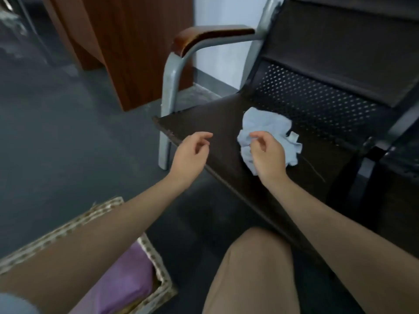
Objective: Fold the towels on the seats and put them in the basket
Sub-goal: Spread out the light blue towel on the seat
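A crumpled light blue towel [269, 130] lies on the dark seat [217, 114] of a metal bench. My right hand [267, 152] hovers over the towel's near edge with its fingers loosely curled, and I cannot tell whether it touches the cloth. My left hand [190, 155] is out over the seat's front left corner, fingers relaxed and holding nothing. At the lower left a woven basket [156, 266] sits on the floor with a purple towel [127, 284] inside, partly hidden by my left forearm.
The bench has a wood-topped metal armrest [204, 37] at its left end and a perforated backrest [317, 96]. A second seat [403, 159] adjoins on the right. A brown wooden cabinet [136, 41] stands behind. My knee [254, 273] is near the seat's front edge.
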### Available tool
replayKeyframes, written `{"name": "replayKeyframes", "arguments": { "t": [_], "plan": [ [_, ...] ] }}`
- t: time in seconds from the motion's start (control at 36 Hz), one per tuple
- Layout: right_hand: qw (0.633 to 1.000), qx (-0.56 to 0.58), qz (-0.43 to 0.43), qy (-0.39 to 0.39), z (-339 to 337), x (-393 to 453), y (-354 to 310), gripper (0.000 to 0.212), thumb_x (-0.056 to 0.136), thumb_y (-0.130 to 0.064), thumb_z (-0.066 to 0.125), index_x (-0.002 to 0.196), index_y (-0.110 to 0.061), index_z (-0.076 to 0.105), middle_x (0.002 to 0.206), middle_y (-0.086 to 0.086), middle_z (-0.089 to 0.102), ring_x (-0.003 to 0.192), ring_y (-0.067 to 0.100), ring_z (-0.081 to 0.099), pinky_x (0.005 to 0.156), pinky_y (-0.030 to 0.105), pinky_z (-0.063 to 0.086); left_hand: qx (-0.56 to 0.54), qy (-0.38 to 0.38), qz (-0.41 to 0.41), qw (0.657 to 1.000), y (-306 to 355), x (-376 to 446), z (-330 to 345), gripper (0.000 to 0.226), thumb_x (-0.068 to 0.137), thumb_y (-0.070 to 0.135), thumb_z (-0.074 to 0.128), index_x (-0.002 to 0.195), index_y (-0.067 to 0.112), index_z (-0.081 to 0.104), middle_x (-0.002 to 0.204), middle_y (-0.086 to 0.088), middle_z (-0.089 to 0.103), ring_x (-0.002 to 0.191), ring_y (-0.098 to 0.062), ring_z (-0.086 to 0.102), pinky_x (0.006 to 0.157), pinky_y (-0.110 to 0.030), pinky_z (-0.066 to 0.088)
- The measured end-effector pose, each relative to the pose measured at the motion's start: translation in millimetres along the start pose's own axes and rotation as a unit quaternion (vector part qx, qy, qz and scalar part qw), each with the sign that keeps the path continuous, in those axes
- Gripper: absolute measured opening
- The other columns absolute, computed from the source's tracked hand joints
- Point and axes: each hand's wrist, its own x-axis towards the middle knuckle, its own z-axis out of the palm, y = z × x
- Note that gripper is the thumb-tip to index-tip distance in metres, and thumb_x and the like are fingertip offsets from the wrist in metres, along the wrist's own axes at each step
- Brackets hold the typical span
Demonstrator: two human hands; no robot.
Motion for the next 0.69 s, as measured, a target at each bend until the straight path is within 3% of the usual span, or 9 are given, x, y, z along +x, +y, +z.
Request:
{"name": "replayKeyframes", "arguments": {
  "t": [0.08,0.14,0.25,0.44,0.5,0.58,0.69],
  "plan": [
    [0.996,-0.065,0.040,0.041,-33,30,22,0.026,0.096,-0.017,0.048,0.117,-0.017,0.063,0.115,0.006,0.064,0.108,0.022,0.058,0.094,0.034,0.045,0.029,-0.043,0.005,0.999,16,43,42,0.033,0.093,0.013,0.051,0.124,0.020,0.059,0.108,-0.004,0.062,0.096,-0.017,0.060,0.088,-0.033,0.049],
    [0.991,-0.108,0.072,0.046,-48,47,40,0.029,0.095,-0.022,0.048,0.122,-0.017,0.059,0.123,0.006,0.059,0.111,0.023,0.055,0.094,0.036,0.046,0.062,-0.085,-0.013,0.994,23,65,66,0.038,0.094,0.019,0.050,0.132,0.018,0.053,0.114,-0.006,0.060,0.102,-0.018,0.057,0.085,-0.028,0.044],
    [0.981,-0.116,0.154,0.028,-59,77,69,0.043,0.094,-0.037,0.051,0.133,-0.019,0.051,0.126,0.009,0.055,0.111,0.027,0.055,0.094,0.046,0.049,0.086,-0.138,-0.078,0.984,21,93,100,0.049,0.097,0.035,0.045,0.143,0.019,0.039,0.127,-0.010,0.054,0.110,-0.026,0.056,0.090,-0.037,0.047],
    [0.970,-0.058,0.225,-0.066,-44,112,90,0.080,0.088,-0.056,0.055,0.153,-0.024,0.021,0.154,0.010,0.029,0.138,0.030,0.034,0.113,0.044,0.033,0.197,-0.083,-0.020,0.977,11,100,126,0.055,0.096,0.051,0.044,0.143,0.024,0.038,0.127,-0.006,0.059,0.113,-0.027,0.057,0.086,-0.037,0.043],
    [0.977,-0.035,0.198,-0.069,-34,107,94,0.076,0.088,-0.054,0.057,0.151,-0.022,0.028,0.151,0.007,0.036,0.137,0.026,0.037,0.112,0.039,0.033,0.199,-0.090,-0.014,0.976,11,100,128,0.055,0.095,0.053,0.046,0.142,0.026,0.039,0.124,-0.005,0.061,0.111,-0.026,0.058,0.083,-0.035,0.042],
    [0.989,-0.025,0.144,-0.021,-31,87,94,0.049,0.093,-0.045,0.054,0.135,-0.020,0.051,0.130,0.005,0.058,0.120,0.022,0.053,0.098,0.031,0.041,0.177,-0.090,-0.007,0.980,10,100,125,0.048,0.094,0.048,0.050,0.136,0.025,0.048,0.121,-0.004,0.063,0.110,-0.023,0.059,0.080,-0.030,0.039],
    [0.991,0.026,0.129,0.030,-41,58,92,0.029,0.092,-0.042,0.055,0.108,-0.020,0.066,0.100,-0.003,0.069,0.096,0.015,0.063,0.086,0.034,0.049,0.103,-0.121,0.001,0.987,17,93,123,0.031,0.095,0.035,0.058,0.120,0.017,0.062,0.111,-0.002,0.067,0.105,-0.019,0.061,0.085,-0.027,0.043]
  ]
}}
